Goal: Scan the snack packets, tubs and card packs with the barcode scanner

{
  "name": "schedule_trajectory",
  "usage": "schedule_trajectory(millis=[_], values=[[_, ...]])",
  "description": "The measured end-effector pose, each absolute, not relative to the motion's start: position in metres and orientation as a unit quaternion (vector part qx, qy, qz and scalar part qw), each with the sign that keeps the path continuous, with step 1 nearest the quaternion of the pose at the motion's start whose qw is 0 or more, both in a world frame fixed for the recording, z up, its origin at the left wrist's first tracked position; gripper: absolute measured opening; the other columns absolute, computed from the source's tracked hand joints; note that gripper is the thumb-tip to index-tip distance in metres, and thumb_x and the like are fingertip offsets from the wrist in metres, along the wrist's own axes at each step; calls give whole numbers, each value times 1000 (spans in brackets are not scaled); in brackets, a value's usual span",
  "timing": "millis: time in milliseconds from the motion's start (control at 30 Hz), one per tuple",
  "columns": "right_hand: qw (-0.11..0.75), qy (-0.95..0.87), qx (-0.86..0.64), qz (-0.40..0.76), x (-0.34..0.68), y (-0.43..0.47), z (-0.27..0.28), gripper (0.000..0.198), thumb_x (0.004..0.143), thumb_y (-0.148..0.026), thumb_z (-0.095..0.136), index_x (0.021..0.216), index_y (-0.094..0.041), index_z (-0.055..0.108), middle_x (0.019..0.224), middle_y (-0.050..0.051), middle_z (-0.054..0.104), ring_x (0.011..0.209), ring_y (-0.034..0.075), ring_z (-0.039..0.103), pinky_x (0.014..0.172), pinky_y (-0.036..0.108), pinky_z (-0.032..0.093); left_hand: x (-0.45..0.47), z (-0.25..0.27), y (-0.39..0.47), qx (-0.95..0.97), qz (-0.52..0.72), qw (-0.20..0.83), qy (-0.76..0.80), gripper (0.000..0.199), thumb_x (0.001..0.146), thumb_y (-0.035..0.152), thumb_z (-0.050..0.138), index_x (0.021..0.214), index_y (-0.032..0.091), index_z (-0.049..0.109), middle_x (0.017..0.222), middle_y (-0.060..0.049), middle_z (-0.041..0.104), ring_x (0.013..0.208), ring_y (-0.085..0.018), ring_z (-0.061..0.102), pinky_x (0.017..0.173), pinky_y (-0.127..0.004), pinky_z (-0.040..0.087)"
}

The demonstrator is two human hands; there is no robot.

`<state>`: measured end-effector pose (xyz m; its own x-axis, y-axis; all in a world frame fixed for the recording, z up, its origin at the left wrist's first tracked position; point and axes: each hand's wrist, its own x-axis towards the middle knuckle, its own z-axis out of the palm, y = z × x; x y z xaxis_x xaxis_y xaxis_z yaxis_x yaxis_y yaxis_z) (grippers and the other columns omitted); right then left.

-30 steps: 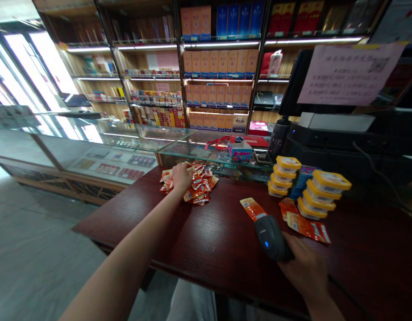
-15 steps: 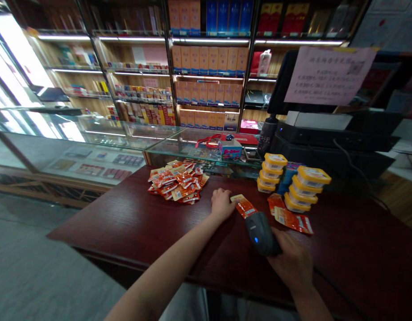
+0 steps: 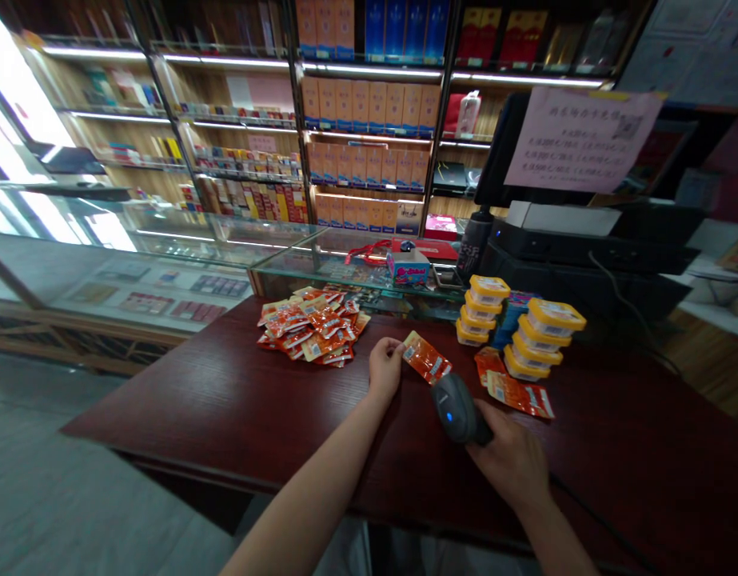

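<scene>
My left hand (image 3: 385,368) is closed on the left edge of an orange snack packet (image 3: 427,358), pinching its corner just above the dark wooden counter. In my right hand (image 3: 512,456) is a black barcode scanner (image 3: 456,408) with a blue light on top, its head close to the packet's lower right end. To the left lies a heap of similar orange packets (image 3: 314,324). Right of the scanner, two loose packets (image 3: 520,394) overlap on the counter, beside two stacks of yellow-lidded tubs (image 3: 537,340).
A small blue and pink box (image 3: 408,268) stands on the glass display case (image 3: 338,248) behind the counter (image 3: 273,424). At the right is a monitor with a pink paper notice (image 3: 578,140). The scanner's cable trails to the lower right. Stocked shelves line the back wall.
The pinched packet has turned slightly, and more of its face shows. Both hands and the scanner appear a little further left, as the whole view has shifted a little.
</scene>
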<state>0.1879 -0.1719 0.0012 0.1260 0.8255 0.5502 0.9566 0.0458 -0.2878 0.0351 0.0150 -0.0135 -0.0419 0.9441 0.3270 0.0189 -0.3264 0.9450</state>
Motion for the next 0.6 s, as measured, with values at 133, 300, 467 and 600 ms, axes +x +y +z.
schedule_trajectory(millis=[133,300,467,600], values=[[347,-618,-704,-44,185,-167,18,35,73,-33,58,107,-27,62,84,3,73,72,23,68,57,30,45,35,-13,16,544,614,415,393,7,74,22,59,68,18,60,68,-2,62,67,-15,57,68,-26,45],[364,-624,-691,23,179,-167,33,32,72,-35,60,102,-26,64,81,4,72,69,24,66,55,30,45,35,-12,16,539,614,423,392,9,74,24,59,68,18,60,68,-2,62,68,-15,58,69,-26,46],[352,-643,-680,35,175,-169,37,28,73,-33,59,99,-26,65,79,4,72,67,24,66,54,29,43,34,-12,15,558,611,395,399,8,76,21,58,70,18,62,72,-3,64,70,-16,60,67,-26,46],[322,-638,-699,22,175,-171,41,22,72,-32,59,93,-28,63,76,2,71,71,24,66,55,29,42,35,-9,13,550,611,404,401,8,75,21,59,68,17,61,69,-2,63,69,-16,59,66,-26,46]])
